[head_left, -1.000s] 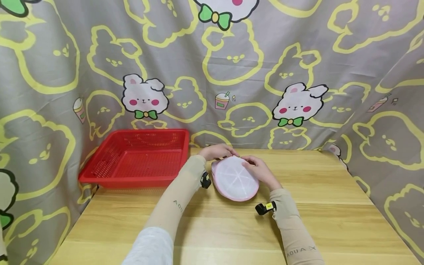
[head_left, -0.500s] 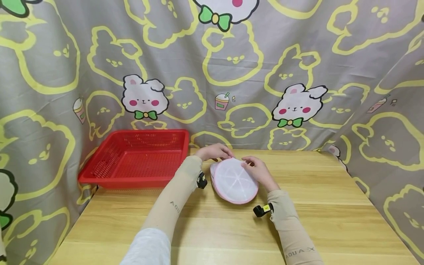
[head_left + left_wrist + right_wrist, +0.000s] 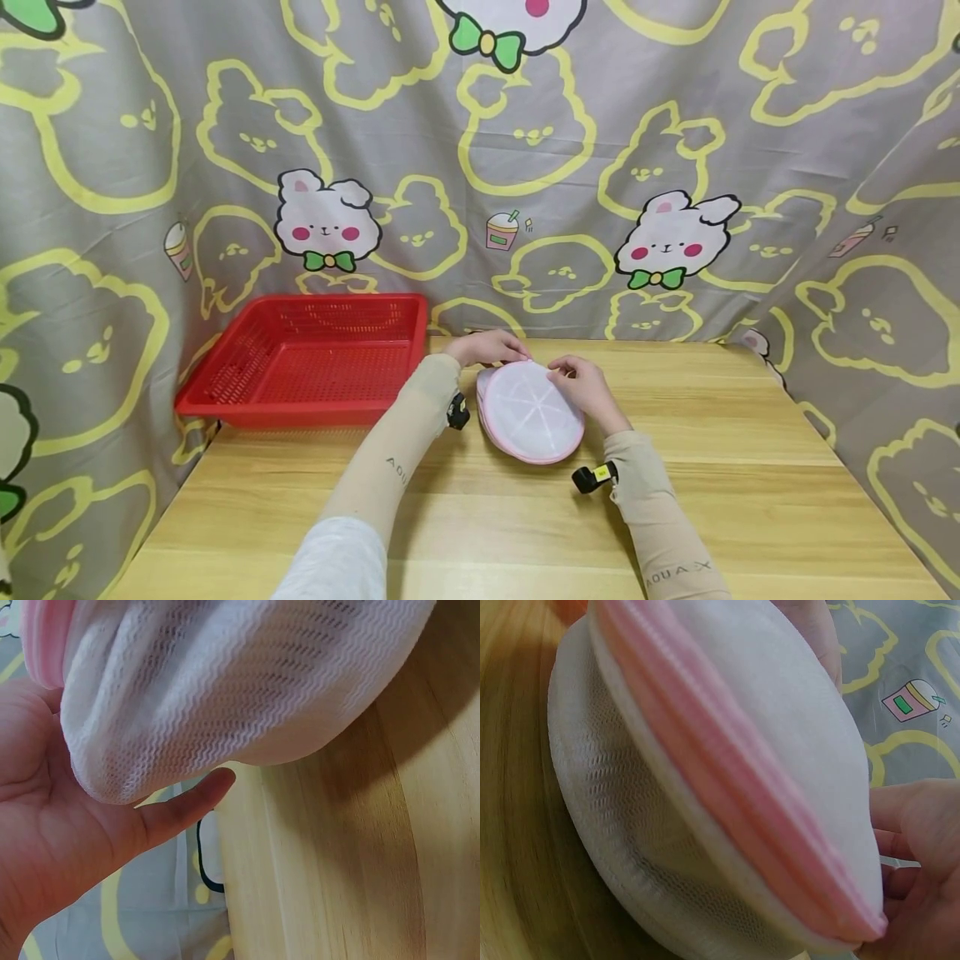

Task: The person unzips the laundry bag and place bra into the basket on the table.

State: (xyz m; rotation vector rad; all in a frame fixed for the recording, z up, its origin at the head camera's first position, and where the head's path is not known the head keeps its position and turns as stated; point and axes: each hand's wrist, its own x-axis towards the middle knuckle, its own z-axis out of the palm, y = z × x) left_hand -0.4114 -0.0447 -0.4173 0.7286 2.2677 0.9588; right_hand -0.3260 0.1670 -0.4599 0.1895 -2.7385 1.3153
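Observation:
A round white mesh laundry bag (image 3: pixel 536 412) with pink zipper trim stands tilted over the table, its spoked face upward. My left hand (image 3: pixel 487 346) reaches over from the left and pinches its top edge near the zipper's end. In the left wrist view, the bag's mesh side (image 3: pixel 240 682) covers most of those fingers; one finger stretches out beneath it. My right hand (image 3: pixel 588 387) holds the upper right rim between thumb and fingers. The right wrist view shows the pink zipper band (image 3: pixel 727 787) running round the bag, with mesh bulging on the lower side.
Left of the hands, a red plastic basket (image 3: pixel 322 367) with perforated walls stands at the table's back left. A grey curtain (image 3: pixel 540 167) with cartoon figures hangs right behind the wooden table (image 3: pixel 510 525) and along its sides.
The laundry bag has shifted slightly toward me. My left hand has drawn a little left at the top edge; my right hand has stayed almost in place at the rim.

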